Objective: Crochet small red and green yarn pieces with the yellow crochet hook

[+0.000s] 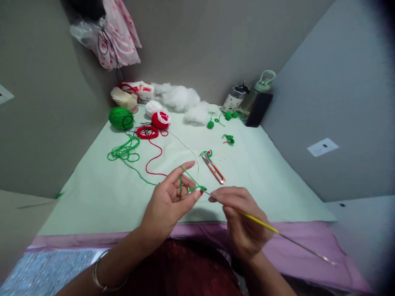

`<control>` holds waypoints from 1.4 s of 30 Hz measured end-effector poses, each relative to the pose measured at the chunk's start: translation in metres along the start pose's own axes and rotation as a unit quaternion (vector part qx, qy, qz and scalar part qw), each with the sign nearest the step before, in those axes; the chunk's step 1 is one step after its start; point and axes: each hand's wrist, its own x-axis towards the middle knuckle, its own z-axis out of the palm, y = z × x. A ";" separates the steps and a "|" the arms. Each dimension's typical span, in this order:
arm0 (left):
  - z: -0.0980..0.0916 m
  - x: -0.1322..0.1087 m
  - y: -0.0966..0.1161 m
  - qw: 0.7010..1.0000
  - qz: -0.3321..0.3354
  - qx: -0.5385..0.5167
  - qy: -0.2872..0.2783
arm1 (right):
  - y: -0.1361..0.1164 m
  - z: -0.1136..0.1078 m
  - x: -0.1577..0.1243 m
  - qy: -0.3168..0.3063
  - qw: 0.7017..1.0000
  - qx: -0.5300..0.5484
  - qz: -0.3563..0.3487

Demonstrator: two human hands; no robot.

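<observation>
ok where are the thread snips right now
In the head view the orange thread snips lie on the pale green table cover, just beyond the right hand, their far tip beside a small green-and-red crochet piece.

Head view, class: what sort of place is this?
Probably a partitioned crochet work booth: grey walls close round a table holding a green yarn ball, white stuffing and snips, while the right hand holds a crochet hook.

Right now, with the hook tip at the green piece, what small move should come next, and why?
Probably catch the green yarn stretched from the raised forefinger of the left hand and pull it through the green piece. The right hand holds the hook with its tip at that piece, which the left fingers pinch, and the strand runs taut beside it.
</observation>
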 end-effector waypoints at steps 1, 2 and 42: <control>-0.001 0.000 0.000 1.000 -0.002 0.000 -0.002 | 0.000 -0.001 0.000 -0.001 1.000 0.011 0.005; -0.001 0.001 0.000 1.000 -0.006 -0.003 -0.005 | -0.001 -0.001 0.000 -0.010 1.000 0.008 0.004; 0.005 0.000 -0.004 0.966 -0.128 -0.212 -0.069 | 0.001 0.024 0.003 0.041 0.989 -0.123 -0.074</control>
